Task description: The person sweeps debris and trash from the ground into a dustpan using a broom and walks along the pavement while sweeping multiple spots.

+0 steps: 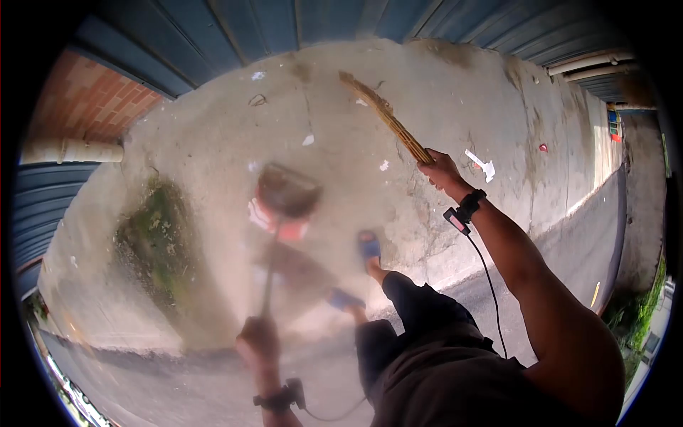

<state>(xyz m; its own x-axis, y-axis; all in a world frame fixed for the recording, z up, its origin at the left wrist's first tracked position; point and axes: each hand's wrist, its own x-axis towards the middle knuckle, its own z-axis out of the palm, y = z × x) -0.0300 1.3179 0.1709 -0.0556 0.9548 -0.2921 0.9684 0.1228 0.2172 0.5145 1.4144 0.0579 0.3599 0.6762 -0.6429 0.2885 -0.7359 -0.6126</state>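
One bundle of thin yellow-brown sticks (390, 117) is in the right hand (442, 173), with the fingers closed around its near end. The bundle slants away to the left, over the grey ground (213, 142). I cannot tell if its tip touches down.

The left hand (258, 343) looks blurry, but it is closed around the long, thin handle of a dustpan (288, 193). The pan is out in front of that hand, dark with some red and white. It is too smeared to tell if it touches the ground.

A big white scrap (485, 167) lies near the right hand. A smaller white bit (308, 140) lies past the pan. A green patch (160, 231) is to the pan's left. Blue slippers (368, 245) are on the feet.
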